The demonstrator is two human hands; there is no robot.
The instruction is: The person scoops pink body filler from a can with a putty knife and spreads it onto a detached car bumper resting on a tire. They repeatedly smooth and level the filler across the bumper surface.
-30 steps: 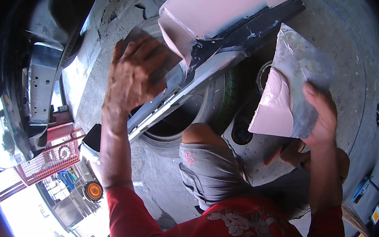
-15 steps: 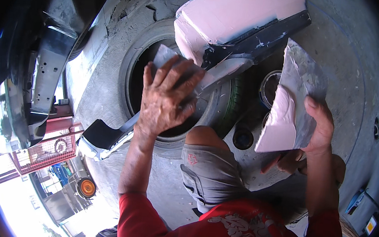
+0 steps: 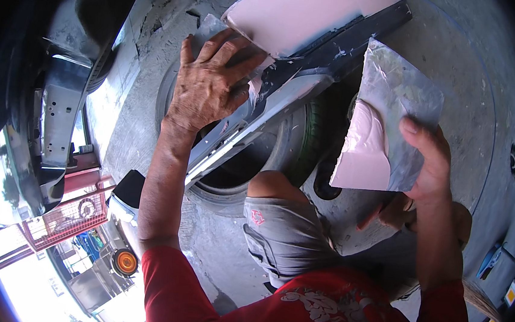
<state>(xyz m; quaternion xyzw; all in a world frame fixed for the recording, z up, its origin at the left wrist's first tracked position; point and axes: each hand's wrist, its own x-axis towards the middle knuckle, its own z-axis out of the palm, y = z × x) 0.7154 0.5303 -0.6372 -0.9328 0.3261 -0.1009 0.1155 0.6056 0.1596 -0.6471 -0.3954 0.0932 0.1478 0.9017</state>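
Observation:
A long dark vehicle body panel (image 3: 370, 33), its face coated with smooth pink body filler (image 3: 311, 20), lies across an old tire (image 3: 292, 145). My left hand (image 3: 209, 87) grips a flat grey filler spreader (image 3: 209, 29), fingers laid over its back, against the panel's left end. The spreader's working edge is hidden beneath the fingers. To the right, my right hand (image 3: 430, 153) holds up a grey mixing board (image 3: 405, 85) by its right edge, thumb on top. A thick mound of pink filler (image 3: 364, 148) sits on the board's left side.
A dark round can (image 3: 326, 181) stands on the concrete floor beside the tire, partly behind the board. At the left are a large dark vehicle part (image 3: 62, 103) and a red mesh rack (image 3: 71, 216). My bent knee (image 3: 276, 187) is close below the tire.
My left hand and the spreader have moved up and left onto the panel's left end. The board in my right hand has shifted slightly left and up. The view has shifted a little too.

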